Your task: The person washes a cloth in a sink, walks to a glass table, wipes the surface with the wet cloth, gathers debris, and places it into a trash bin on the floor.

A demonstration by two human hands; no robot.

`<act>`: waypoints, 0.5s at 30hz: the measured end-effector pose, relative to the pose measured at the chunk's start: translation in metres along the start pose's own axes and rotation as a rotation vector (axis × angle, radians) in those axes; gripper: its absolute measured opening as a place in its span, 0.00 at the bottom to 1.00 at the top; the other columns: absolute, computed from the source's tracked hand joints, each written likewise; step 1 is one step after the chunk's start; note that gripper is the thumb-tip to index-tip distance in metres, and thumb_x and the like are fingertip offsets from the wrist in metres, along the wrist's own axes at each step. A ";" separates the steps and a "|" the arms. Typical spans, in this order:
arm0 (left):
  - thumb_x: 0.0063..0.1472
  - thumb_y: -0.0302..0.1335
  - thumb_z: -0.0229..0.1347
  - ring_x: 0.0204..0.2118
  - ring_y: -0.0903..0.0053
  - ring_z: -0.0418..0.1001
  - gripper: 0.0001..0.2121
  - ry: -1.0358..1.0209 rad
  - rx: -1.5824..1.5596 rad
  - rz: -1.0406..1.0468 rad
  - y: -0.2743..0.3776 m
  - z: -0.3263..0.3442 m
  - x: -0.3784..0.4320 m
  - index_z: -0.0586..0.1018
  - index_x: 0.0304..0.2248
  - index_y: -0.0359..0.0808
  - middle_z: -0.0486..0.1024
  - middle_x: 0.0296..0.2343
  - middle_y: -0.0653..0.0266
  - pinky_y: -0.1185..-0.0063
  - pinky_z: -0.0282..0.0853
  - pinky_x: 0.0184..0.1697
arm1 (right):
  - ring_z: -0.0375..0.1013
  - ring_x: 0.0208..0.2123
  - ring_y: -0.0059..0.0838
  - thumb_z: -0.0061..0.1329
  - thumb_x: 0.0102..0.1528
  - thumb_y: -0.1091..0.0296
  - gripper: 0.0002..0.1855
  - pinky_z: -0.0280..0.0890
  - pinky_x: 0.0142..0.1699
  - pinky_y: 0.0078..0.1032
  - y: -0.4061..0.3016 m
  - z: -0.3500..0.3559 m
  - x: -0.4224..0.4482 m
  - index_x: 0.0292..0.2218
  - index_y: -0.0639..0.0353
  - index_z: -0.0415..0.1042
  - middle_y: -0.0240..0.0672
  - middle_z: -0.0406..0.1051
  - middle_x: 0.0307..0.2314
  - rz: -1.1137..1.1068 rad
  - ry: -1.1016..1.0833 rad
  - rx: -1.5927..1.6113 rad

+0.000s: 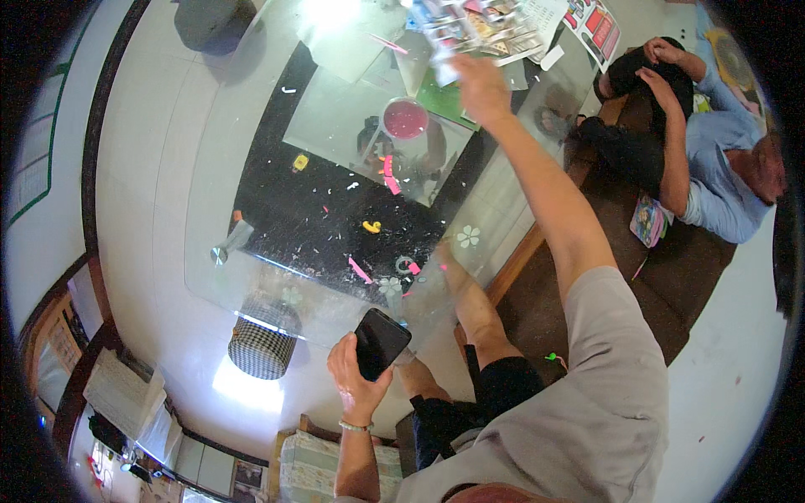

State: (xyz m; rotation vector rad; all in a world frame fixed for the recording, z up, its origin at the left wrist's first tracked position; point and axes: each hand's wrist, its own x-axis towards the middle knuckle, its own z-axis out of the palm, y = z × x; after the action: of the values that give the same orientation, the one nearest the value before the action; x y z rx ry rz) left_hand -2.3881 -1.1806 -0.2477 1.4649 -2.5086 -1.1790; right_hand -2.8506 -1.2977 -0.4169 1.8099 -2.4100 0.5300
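Observation:
My left hand [355, 377] holds a black smartphone [381, 342], its dark screen facing up, just off the near edge of the glass table [210, 188]. A beaded bracelet [356, 426] circles that wrist. My right hand [483, 91] reaches across to the far side, at the near edge of a pile of printed papers and pictures [478, 28]. Hand and pile are both blurred, and whether the fingers grip a sheet is hidden. Below that hand lies a green sheet [449, 97]. A round container with pink contents [405, 119] stands left of it.
Pink strips [390, 175], a yellow curved piece [371, 227], a tape roll [404, 264] and white scraps lie scattered over the table. A checked stool [263, 342] and a dark grey stool [214, 25] stand beside it. A person [710, 144] sits on the brown sofa [604, 207] at right.

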 end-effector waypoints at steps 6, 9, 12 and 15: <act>0.34 0.26 0.62 0.45 0.56 0.60 0.40 0.004 -0.038 -0.043 -0.005 -0.001 -0.004 0.58 0.49 0.32 0.62 0.43 0.50 0.65 0.56 0.48 | 0.64 0.33 0.34 0.45 0.43 0.73 0.18 0.58 0.37 0.33 0.013 -0.006 0.000 0.39 0.50 0.69 0.31 0.66 0.34 0.007 0.066 -0.202; 0.34 0.26 0.62 0.45 0.55 0.60 0.39 0.014 -0.039 -0.051 -0.008 0.003 -0.007 0.58 0.49 0.32 0.62 0.43 0.50 0.65 0.56 0.48 | 0.64 0.32 0.35 0.44 0.45 0.71 0.17 0.58 0.35 0.34 0.001 0.016 0.006 0.40 0.50 0.69 0.35 0.64 0.28 0.076 0.011 -0.119; 0.35 0.27 0.63 0.45 0.55 0.60 0.39 0.023 -0.039 -0.054 -0.010 0.004 -0.008 0.58 0.49 0.32 0.62 0.43 0.50 0.65 0.56 0.48 | 0.65 0.29 0.39 0.42 0.47 0.71 0.17 0.60 0.33 0.35 -0.043 0.032 -0.006 0.42 0.53 0.68 0.39 0.64 0.26 0.124 0.020 -0.126; 0.36 0.27 0.63 0.44 0.55 0.60 0.39 0.020 -0.057 -0.062 -0.009 0.005 -0.007 0.58 0.49 0.32 0.63 0.42 0.50 0.64 0.56 0.48 | 0.66 0.30 0.39 0.42 0.45 0.72 0.16 0.61 0.34 0.34 -0.125 0.024 -0.071 0.39 0.54 0.69 0.36 0.66 0.28 -0.273 0.021 0.339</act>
State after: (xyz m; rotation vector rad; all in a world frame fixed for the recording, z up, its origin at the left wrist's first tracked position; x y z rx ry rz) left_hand -2.3793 -1.1747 -0.2540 1.5425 -2.4129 -1.2280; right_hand -2.7082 -1.2708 -0.4302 2.2030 -2.1072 0.9656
